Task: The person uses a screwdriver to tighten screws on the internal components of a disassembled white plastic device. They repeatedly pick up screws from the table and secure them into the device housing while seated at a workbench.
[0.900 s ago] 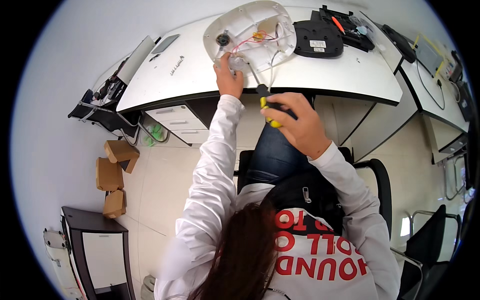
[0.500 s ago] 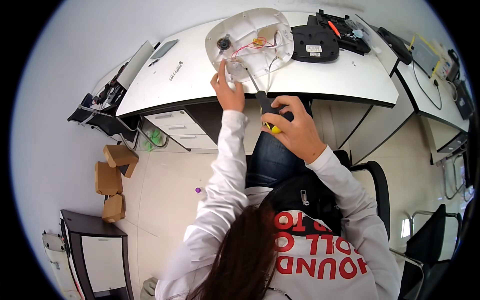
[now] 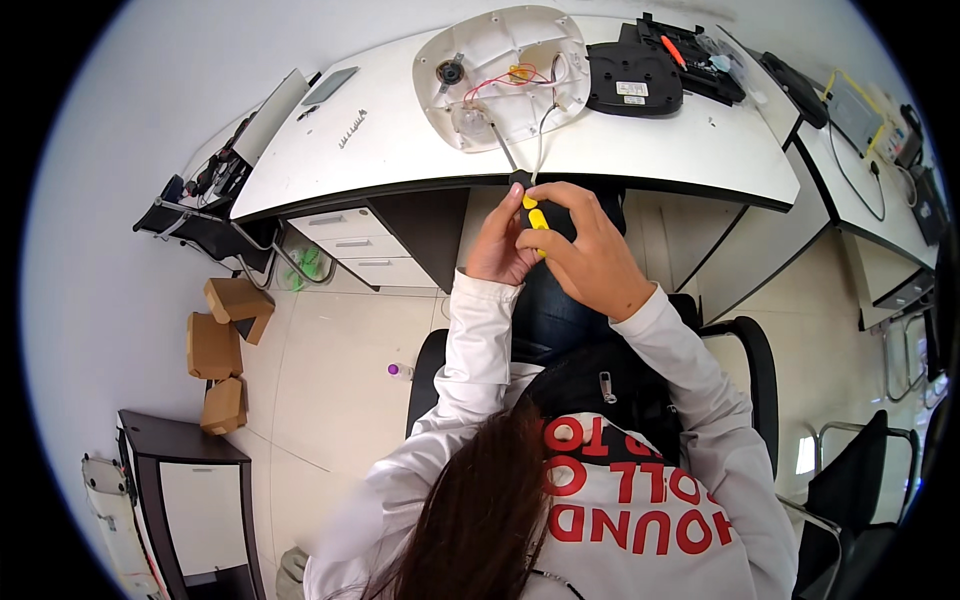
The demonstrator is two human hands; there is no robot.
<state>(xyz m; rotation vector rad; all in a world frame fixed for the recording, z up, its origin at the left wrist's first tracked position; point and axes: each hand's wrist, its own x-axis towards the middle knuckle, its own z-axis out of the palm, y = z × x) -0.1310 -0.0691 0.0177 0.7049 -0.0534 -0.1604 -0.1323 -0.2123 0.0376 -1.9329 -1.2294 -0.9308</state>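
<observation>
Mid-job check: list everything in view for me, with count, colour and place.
Curved plastic shell: one, white, on the desk
Thin wires: several, red, inside the shell
Clear round plastic part: one, shell's near end
Long-shafted screwdriver: one, black and yellow, at both hands
Rounded plastic cover: one, black, right of the shell
Small screw-like pieces: several, grey, desk's left
Flat rectangular slab: one, grey, desk's far left
Slender tool: one, orange, desk's far right
Broad desk: one, white top, ahead
Cardboard boxes: three, brown, floor left
Capped bottle: one, purple cap, floor
Boxy cabinet: one, dark and white, lower left
Far-right clutter: mixed, too small to tell
Left hand: one, white sleeve, by the screwdriver's front
Right hand: one, white sleeve, gripping its handle
</observation>
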